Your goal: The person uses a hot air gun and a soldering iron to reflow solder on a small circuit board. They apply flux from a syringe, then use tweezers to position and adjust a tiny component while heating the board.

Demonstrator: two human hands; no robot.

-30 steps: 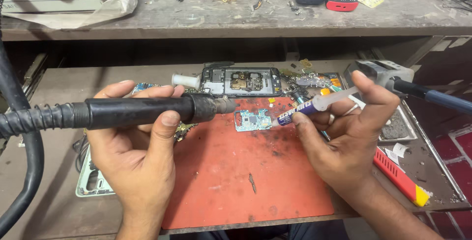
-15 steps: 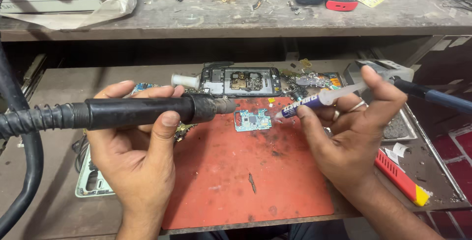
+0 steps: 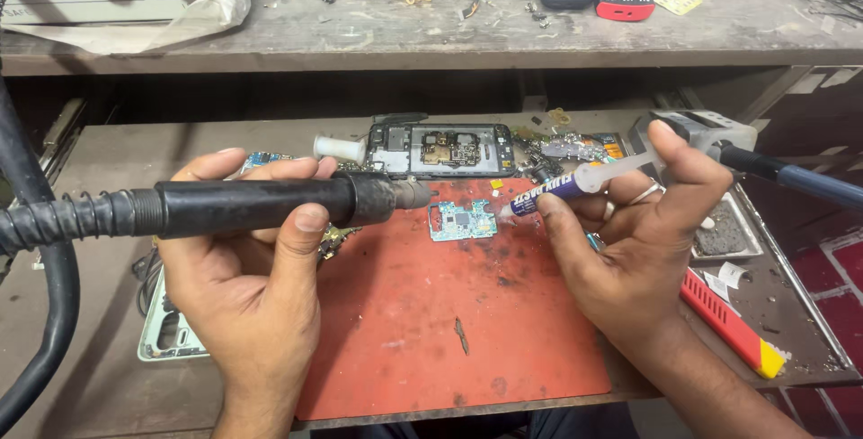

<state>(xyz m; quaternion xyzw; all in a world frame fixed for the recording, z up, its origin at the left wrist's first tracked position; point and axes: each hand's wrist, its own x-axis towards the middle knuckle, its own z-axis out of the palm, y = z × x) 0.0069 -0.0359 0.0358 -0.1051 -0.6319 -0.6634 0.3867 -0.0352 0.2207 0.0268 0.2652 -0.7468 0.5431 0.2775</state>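
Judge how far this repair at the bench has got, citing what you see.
Done: the phone lies opened and the small circuit board sits on the red mat. In hand: the right hand points a syringe at the board; the left hand holds the black hot-air handle level. Left: the board remains outside the phone.

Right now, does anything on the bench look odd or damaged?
The red mat has dark scorch-like stains near the small board. An opened phone lies behind it, with loose parts scattered. Otherwise nothing stands out.
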